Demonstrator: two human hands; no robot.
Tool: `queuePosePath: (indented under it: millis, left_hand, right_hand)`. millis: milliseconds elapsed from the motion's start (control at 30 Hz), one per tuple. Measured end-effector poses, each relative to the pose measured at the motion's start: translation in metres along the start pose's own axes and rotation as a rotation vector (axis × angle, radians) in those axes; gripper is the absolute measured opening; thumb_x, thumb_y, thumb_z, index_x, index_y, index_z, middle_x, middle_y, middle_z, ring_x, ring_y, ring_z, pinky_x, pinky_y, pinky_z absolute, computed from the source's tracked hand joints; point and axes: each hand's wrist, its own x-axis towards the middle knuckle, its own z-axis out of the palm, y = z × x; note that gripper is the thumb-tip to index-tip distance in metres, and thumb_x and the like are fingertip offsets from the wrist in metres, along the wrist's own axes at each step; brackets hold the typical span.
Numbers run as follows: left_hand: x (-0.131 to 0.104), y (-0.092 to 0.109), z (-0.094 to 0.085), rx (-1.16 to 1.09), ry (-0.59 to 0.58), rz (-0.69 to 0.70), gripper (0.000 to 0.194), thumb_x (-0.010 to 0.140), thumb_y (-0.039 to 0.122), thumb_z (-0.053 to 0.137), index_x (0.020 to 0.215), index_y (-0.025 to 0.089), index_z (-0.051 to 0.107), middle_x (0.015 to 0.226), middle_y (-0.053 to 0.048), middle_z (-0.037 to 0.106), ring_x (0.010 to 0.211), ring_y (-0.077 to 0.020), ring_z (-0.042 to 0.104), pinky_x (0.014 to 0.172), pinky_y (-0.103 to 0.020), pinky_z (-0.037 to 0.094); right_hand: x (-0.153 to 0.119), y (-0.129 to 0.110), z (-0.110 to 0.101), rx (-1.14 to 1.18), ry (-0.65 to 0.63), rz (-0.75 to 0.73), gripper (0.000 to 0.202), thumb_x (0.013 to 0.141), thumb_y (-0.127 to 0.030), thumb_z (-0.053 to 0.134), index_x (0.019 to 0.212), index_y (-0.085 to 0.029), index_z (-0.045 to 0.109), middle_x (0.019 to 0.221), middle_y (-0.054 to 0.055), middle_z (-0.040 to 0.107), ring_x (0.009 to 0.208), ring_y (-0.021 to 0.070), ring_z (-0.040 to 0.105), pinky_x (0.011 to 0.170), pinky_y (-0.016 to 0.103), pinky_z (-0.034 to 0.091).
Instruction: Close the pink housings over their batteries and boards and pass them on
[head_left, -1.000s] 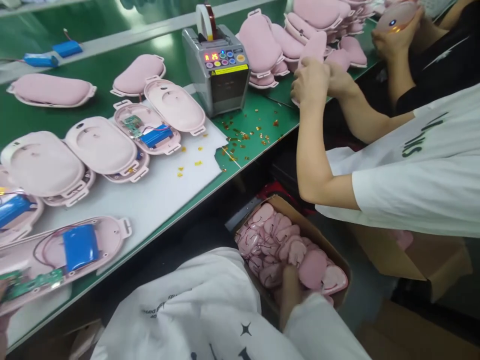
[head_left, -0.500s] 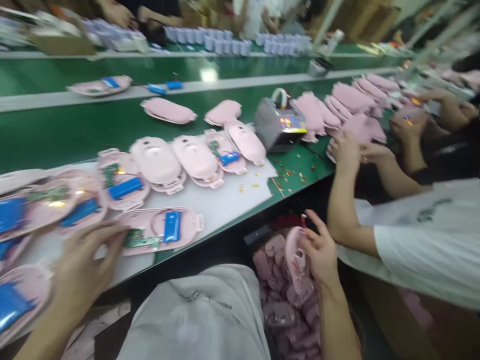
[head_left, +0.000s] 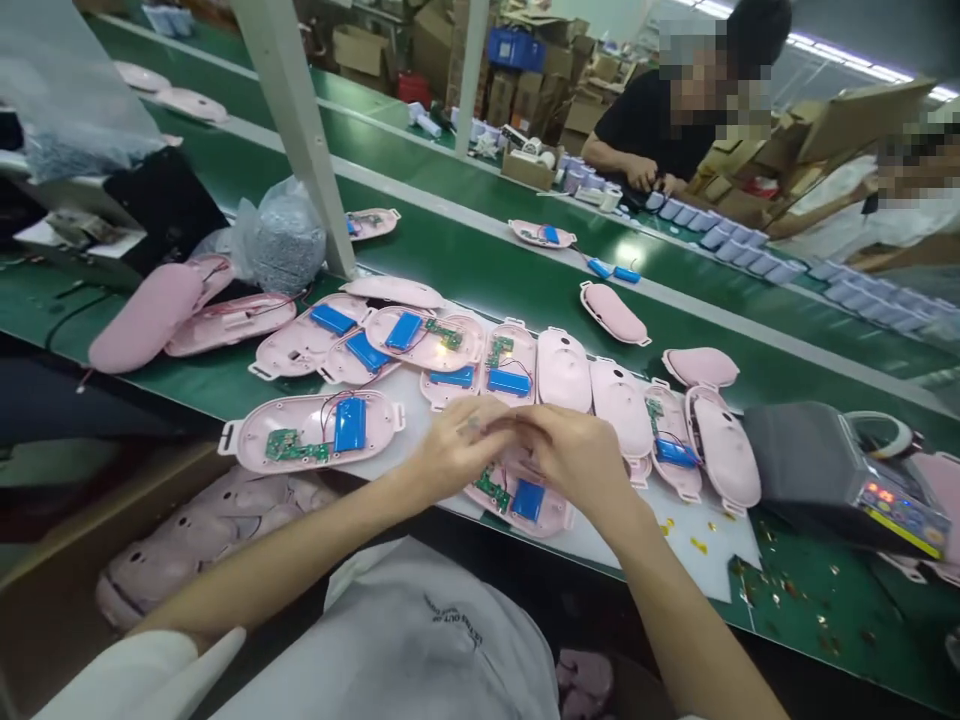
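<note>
My left hand and my right hand meet over the front of the bench, fingers closed and bent toward each other. What they pinch is hidden behind the fingers; a bit of pink shows between them. Just below lies an open pink shell with a green circuit board and a blue battery. To the left of my hands, another open pink shell holds a board, a battery and thin wires.
Behind my hands stand several pink shells, some open, some with covers. A grey device with a lit display is at right. A post and a bag of small parts are at left. A carton of pink shells sits below.
My view has swung left. My right hand, which held a pink shell piece low over a box, has come up to the bench and joined my left hand.
</note>
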Motion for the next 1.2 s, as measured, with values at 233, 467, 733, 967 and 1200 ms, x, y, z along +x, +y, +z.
queuePosePath:
  millis: [233, 467, 733, 967, 1200]
  left_hand:
    - [-0.005, 0.003, 0.009, 0.098, -0.162, -0.068, 0.016, 0.096, 0.009, 0.051, 0.097, 0.014, 0.066, 0.116, -0.012, 0.066, 0.102, -0.0225, 0.064, 0.086, -0.036, 0.055]
    - [0.003, 0.003, -0.006, -0.173, -0.354, -0.065, 0.016, 0.094, 0.014, 0.059, 0.088, 0.021, 0.071, 0.118, -0.007, 0.066, 0.114, -0.0241, 0.057, 0.100, -0.042, 0.046]
    - [-0.007, -0.004, 0.013, -0.446, 0.010, -0.372, 0.012, 0.096, 0.020, 0.062, 0.091, 0.018, 0.073, 0.121, -0.010, 0.064, 0.100, -0.0172, 0.067, 0.087, -0.032, 0.057]
    - [0.003, -0.008, 0.007, -0.896, -0.162, -1.017, 0.041, 0.073, 0.008, 0.078, 0.107, 0.017, 0.057, 0.088, -0.002, 0.070, 0.072, -0.0166, 0.071, 0.060, -0.023, 0.057]
    - [0.011, -0.013, 0.002, -0.991, -0.216, -1.149, 0.041, 0.063, 0.002, 0.071, 0.100, 0.014, 0.058, 0.089, -0.007, 0.072, 0.079, -0.0210, 0.073, 0.061, -0.024, 0.057]
  right_hand:
    - [-0.002, -0.014, -0.003, 0.033, 0.185, 0.266, 0.026, 0.098, -0.029, 0.051, 0.099, -0.023, 0.076, 0.090, 0.001, 0.076, 0.076, 0.0189, 0.071, 0.068, 0.028, 0.052]
    - [-0.004, -0.013, 0.007, -0.202, 0.267, 0.108, 0.031, 0.102, -0.022, 0.046, 0.100, -0.018, 0.076, 0.086, 0.005, 0.075, 0.071, 0.0153, 0.068, 0.059, 0.026, 0.041]
    - [0.002, -0.011, -0.002, 0.113, 0.210, 0.119, 0.021, 0.097, -0.026, 0.055, 0.099, -0.021, 0.075, 0.093, 0.000, 0.076, 0.077, 0.0154, 0.071, 0.068, 0.025, 0.052]
    - [0.010, -0.005, 0.003, 0.217, 0.074, 0.279, 0.022, 0.090, -0.036, 0.060, 0.097, -0.024, 0.076, 0.092, 0.001, 0.076, 0.078, 0.0195, 0.071, 0.072, 0.030, 0.054]
    - [0.011, 0.004, 0.013, 0.133, -0.102, 0.313, 0.019, 0.077, -0.031, 0.065, 0.092, -0.024, 0.075, 0.083, 0.001, 0.074, 0.073, 0.0213, 0.068, 0.063, 0.029, 0.048]
